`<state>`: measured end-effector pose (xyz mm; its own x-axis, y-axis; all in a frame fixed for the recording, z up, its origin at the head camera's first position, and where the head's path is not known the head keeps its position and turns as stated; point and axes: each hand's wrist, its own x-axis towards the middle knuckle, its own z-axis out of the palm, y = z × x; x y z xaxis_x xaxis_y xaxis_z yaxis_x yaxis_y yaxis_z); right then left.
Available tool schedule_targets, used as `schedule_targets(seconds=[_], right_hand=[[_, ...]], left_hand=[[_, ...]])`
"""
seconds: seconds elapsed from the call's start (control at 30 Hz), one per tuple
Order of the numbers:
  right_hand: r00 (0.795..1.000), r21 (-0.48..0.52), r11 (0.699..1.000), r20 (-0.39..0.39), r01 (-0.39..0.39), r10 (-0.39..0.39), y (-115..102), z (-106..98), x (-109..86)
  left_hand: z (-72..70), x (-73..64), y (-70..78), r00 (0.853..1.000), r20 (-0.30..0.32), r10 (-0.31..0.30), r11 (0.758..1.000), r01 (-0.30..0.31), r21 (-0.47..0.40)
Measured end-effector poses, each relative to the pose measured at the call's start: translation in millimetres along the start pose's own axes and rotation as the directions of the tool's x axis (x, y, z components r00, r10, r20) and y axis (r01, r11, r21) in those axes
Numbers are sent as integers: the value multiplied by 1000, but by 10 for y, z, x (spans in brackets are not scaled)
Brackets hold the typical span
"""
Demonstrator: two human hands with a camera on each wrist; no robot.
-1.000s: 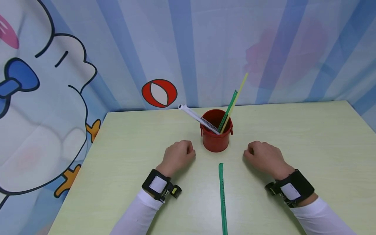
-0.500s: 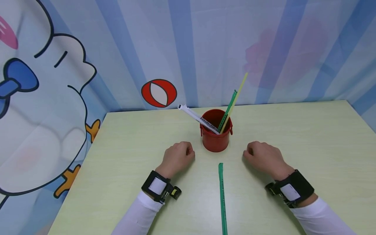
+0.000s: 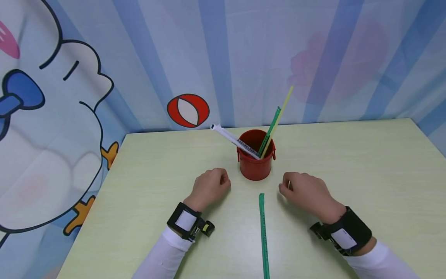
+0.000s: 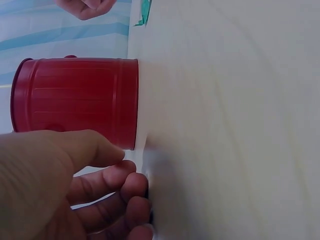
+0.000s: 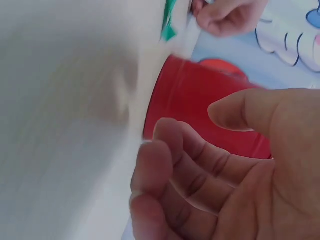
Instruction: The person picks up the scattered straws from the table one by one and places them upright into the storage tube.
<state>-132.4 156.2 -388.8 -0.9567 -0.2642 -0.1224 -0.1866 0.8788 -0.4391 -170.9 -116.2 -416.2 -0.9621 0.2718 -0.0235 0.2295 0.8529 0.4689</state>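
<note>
In the head view a red bucket (image 3: 255, 169) stands upright near the middle of the table. Out of it lean a white stick with dark print (image 3: 230, 135), a green strip (image 3: 273, 124) and a thin yellow stick (image 3: 285, 104). A narrow green strip with small dark print (image 3: 264, 236) lies lengthwise on the table in front of it. My left hand (image 3: 210, 185) rests on the table left of the bucket, loosely curled and holding nothing. To the right, my right hand (image 3: 308, 192) is also loosely curled; its thumb and fingertips (image 5: 170, 132) are apart, with nothing between them.
The pale wooden table (image 3: 366, 162) ends at a back edge behind the bucket. A blue striped curtain (image 3: 251, 58) with printed cartoon figures hangs behind it and along the left side. Each wrist carries a black camera band (image 3: 352, 230).
My right hand has shifted left and slightly toward me, and its thumb has parted from the fingers. The left hand, the bucket and the strip on the table stay in place.
</note>
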Motion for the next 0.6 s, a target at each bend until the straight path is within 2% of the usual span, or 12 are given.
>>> schedule_targets(seconds=[0.4, 0.6], right_hand=[[994, -57, 997, 100, 44, -38, -331, 231, -141], [987, -53, 998, 163, 20, -12, -401, 361, -200]], left_hand=[[-28, -1, 14, 1000, 28, -8, 1000, 8, -5], [-26, -11, 18, 999, 40, -17, 1000, 18, -7]])
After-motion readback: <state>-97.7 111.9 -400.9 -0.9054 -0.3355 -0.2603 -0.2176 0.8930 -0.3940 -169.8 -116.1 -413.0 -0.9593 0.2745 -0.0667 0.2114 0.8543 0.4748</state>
